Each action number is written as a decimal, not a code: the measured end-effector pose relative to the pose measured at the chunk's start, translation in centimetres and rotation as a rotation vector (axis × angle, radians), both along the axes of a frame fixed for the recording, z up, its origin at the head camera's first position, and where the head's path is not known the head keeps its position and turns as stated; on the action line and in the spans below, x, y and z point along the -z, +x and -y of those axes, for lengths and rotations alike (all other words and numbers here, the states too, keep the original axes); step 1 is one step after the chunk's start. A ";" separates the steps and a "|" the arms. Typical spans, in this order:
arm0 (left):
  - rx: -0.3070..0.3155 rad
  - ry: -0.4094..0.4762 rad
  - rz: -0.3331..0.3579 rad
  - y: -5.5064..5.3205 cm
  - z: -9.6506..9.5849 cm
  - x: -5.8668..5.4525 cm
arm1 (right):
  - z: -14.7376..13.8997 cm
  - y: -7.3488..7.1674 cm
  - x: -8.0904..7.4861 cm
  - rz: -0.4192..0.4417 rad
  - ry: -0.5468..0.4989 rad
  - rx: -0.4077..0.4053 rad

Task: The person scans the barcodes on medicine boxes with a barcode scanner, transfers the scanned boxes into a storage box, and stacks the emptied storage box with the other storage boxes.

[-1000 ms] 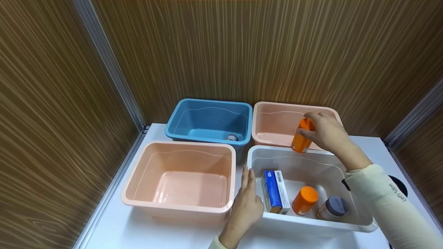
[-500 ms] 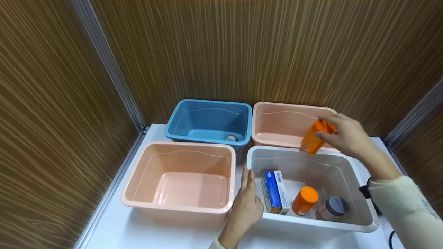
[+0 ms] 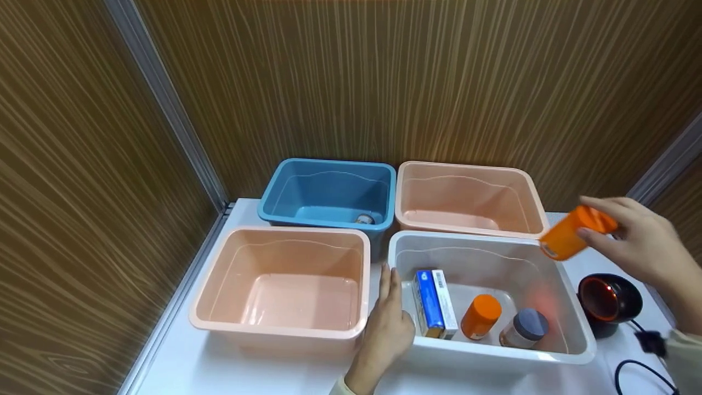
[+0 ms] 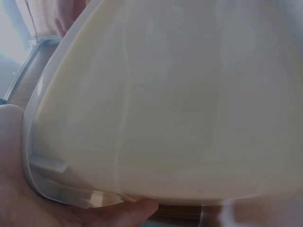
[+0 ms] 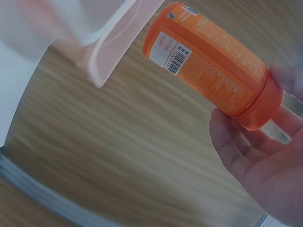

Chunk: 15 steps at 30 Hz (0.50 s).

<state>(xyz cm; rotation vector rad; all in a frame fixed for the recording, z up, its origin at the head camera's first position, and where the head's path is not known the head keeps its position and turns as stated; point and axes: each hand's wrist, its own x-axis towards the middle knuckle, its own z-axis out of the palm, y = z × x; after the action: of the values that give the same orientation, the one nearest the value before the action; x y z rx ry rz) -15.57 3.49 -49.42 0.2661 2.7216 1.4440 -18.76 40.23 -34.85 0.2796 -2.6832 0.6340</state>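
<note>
My right hand (image 3: pixel 641 236) holds an orange bottle (image 3: pixel 567 236) by its cap, fingers and thumb around the cap end. The bottle is tilted over the white bin's right back corner, and its barcode label (image 5: pixel 170 53) shows in the right wrist view. With fingers extended, my left hand (image 3: pixel 389 323) rests against the left side of the white bin (image 3: pixel 493 351). Inside that bin are a blue box (image 3: pixel 429 304), a white box (image 3: pixel 445 302), another orange bottle (image 3: pixel 481 317) and a jar with a dark lid (image 3: pixel 525 328).
A black scanner-like device (image 3: pixel 617 293) glows red right of the white bin, its cable (image 3: pixel 641 363) on the table. A blue bin (image 3: pixel 329 222) with one small item stands behind; pink bins stand at left (image 3: pixel 279 331) and back right (image 3: pixel 466 168). Wood-patterned walls enclose the table.
My right hand has carried the orange bottle rightward from above the back pink bin's front edge, tilting it more. The black device has come into fuller view, glowing red. My left hand stays put.
</note>
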 end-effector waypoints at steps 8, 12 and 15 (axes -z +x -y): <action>-0.008 -0.023 -0.010 0.1 0.2 0.0 | -3.1 2.3 2.7 0.015 -0.023 0.069; -0.003 -0.028 -0.004 0.0 0.2 0.0 | -4.0 2.8 4.3 0.058 -0.018 0.106; 0.000 -0.033 -0.004 0.0 0.1 0.0 | -4.3 3.0 5.4 0.124 -0.015 0.130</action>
<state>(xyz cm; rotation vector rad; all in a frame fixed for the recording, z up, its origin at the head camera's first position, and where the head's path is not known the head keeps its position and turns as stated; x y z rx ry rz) -15.62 3.40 -49.39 0.2682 2.7455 1.3993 -15.78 44.51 -40.30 0.0622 -2.7853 0.6501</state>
